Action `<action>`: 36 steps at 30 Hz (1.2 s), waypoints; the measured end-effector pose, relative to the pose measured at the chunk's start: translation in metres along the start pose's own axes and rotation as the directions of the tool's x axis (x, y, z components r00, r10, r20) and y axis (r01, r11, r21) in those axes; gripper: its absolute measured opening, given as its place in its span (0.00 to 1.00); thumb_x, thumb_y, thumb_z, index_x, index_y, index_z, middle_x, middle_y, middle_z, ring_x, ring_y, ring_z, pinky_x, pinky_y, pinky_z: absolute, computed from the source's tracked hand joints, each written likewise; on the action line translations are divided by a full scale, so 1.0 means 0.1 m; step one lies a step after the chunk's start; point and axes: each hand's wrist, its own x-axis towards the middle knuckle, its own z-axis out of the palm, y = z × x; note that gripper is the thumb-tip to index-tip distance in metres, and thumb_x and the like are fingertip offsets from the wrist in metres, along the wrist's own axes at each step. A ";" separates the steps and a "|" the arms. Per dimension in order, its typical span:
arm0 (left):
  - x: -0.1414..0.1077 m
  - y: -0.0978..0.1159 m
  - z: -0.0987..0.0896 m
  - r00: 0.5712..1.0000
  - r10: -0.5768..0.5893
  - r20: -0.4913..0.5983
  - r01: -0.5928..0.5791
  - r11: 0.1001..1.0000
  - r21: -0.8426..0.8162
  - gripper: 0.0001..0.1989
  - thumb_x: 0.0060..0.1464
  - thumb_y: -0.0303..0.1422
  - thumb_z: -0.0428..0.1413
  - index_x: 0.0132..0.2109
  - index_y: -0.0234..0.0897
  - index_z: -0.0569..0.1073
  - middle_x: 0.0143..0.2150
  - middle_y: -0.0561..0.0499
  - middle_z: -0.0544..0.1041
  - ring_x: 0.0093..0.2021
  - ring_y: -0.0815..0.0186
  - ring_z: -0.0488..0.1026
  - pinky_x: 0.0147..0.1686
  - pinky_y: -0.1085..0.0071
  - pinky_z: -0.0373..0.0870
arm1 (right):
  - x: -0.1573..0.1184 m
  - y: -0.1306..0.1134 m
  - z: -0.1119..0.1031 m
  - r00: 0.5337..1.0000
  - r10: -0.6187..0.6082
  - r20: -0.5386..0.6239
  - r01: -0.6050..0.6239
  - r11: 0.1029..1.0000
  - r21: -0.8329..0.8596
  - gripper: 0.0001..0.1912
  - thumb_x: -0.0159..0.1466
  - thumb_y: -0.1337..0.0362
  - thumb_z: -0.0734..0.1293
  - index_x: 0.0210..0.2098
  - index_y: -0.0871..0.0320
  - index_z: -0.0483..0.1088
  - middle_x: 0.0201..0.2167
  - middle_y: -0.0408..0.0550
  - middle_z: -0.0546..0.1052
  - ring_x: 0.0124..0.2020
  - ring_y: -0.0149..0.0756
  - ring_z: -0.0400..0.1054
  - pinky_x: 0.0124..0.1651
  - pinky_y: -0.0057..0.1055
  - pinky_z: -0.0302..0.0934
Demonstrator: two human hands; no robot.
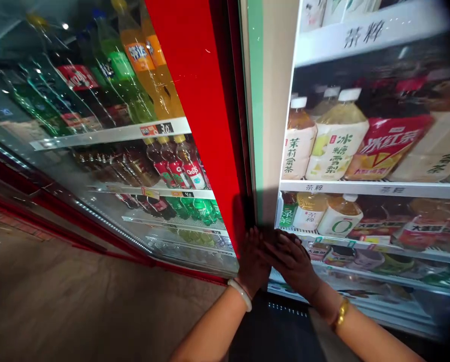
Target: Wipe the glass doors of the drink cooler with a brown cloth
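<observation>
Two drinks coolers meet near the middle of the view, one with a red frame (pixel 194 90) and one with a pale green and cream edge (pixel 272 110). Low along that seam, my left hand (pixel 253 261), with a white bangle at the wrist, lies against the frame, fingers extended upward. Beside it and partly overlapping it is my right hand (pixel 294 259), a gold bracelet on the wrist, its fingers stretched to the left. Both hands are in shadow, and I see no object in either one.
Behind the left glass stand bottles of soda (pixel 136 55) on a shelf (pixel 115 133). At the right, shelves (pixel 371 188) hold tea bottles (pixel 338 136) and a red-labelled pack (pixel 390 143). A brown floor (pixel 77 296) stretches across the lower left.
</observation>
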 end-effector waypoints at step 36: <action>-1.20 -0.03 1.87 0.907 0.160 -0.389 -0.107 0.982 0.155 0.34 0.69 0.29 0.48 0.76 0.21 0.50 0.77 0.30 0.55 0.80 0.49 0.41 0.77 0.45 0.43 | -2.06 -0.76 1.34 0.950 0.140 -0.279 -0.104 0.985 0.140 0.17 0.67 0.71 0.71 0.53 0.50 0.78 0.51 0.48 0.80 0.64 0.45 0.69 0.74 0.52 0.59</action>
